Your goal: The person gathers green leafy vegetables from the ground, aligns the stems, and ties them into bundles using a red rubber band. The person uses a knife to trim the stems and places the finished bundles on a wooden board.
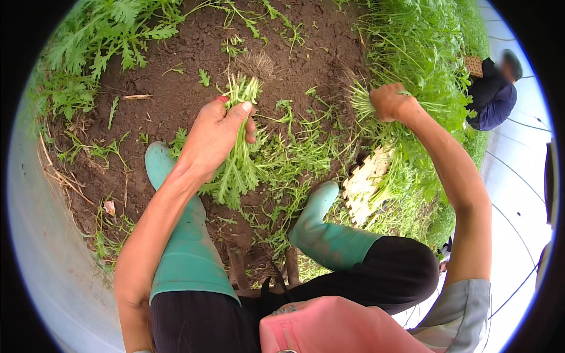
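Note:
My left hand point(227, 125) is closed round a bunch of leafy greens point(240, 163), its roots pointing up and its lobed leaves hanging down between my boots. Something red shows at the index finger. At the right, my right hand point(390, 102) grips a second bunch of stems point(361, 100) at the edge of the standing greens point(410, 48); its rooted ends point left and its leaves merge with the plants behind. Loose roots point(258, 65) lie on or just above the soil beyond the left bunch.
Brown soil point(172, 92) bears scattered leaves point(291, 154). My green rubber boots point(187, 247) stand at either side. A pale foam mat with a toothed edge point(364, 187) lies by the right boot, partly under greens. Another person point(492, 95) is at the far right. Plastic sheeting point(57, 229) curves along the left.

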Tool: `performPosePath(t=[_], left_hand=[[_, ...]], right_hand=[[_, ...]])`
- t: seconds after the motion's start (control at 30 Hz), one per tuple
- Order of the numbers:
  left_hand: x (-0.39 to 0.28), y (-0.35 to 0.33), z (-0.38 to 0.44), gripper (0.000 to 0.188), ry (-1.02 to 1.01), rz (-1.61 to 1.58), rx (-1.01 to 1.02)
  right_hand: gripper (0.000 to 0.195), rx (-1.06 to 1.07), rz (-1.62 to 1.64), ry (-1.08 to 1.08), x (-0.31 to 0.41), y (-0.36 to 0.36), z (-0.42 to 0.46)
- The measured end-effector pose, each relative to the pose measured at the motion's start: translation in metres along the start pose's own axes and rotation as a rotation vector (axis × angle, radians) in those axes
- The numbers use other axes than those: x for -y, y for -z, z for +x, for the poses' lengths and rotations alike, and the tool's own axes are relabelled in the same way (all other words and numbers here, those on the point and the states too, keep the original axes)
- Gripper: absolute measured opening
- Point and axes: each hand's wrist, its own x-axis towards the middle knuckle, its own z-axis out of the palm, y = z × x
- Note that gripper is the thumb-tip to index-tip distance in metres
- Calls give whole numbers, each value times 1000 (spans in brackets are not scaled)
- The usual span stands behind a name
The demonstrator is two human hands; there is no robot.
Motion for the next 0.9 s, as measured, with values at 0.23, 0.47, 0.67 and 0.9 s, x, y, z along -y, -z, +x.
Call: performPosePath(t=[0.23,0.47,0.67,0.9], left_hand=[[14,-5,-3,26,45,-10,42],[15,-3,-5,25,33,67,115],[21,8,-11,27,75,52,60],[14,-4,4,25,85,54,62]], right_hand=[[25,-193,-244,135,47,38,50],[37,-224,-636,132,42,-35,88],[12,-404,76,-129,-2,32,-10],[12,-739,583,-355,16,57,0]])
